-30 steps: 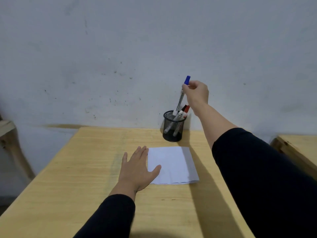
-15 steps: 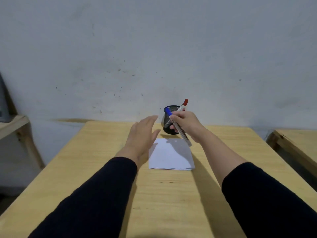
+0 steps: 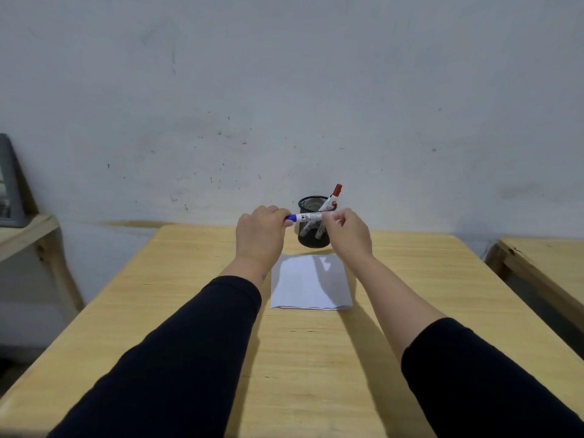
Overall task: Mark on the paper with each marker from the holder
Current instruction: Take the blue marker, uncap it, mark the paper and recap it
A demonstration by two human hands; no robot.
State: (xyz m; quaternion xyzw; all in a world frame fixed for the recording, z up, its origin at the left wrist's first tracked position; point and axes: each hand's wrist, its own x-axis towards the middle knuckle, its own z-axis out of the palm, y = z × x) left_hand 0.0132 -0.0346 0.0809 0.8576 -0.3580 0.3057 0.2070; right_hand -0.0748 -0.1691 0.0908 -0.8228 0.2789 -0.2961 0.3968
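Observation:
I hold a blue-capped white marker (image 3: 306, 217) level in the air above the far edge of the white paper (image 3: 311, 282). My left hand (image 3: 260, 235) pinches its blue cap end and my right hand (image 3: 347, 233) grips the barrel's other end. Just behind the marker stands the black mesh holder (image 3: 313, 226), with a red-capped marker (image 3: 334, 196) leaning out at its right rim and at least one more white barrel visible through the mesh. The paper lies flat on the wooden table (image 3: 189, 311), with the hands' shadow on it.
A grey-white wall rises right behind the holder. Another wooden table (image 3: 550, 267) stands to the right across a narrow gap. At the far left a wooden shelf (image 3: 22, 232) carries a grey framed object (image 3: 9, 181).
My right hand brought the blue marker down from above the holder and turned it level. My left hand left the table beside the paper, rose, and closed on the cap end.

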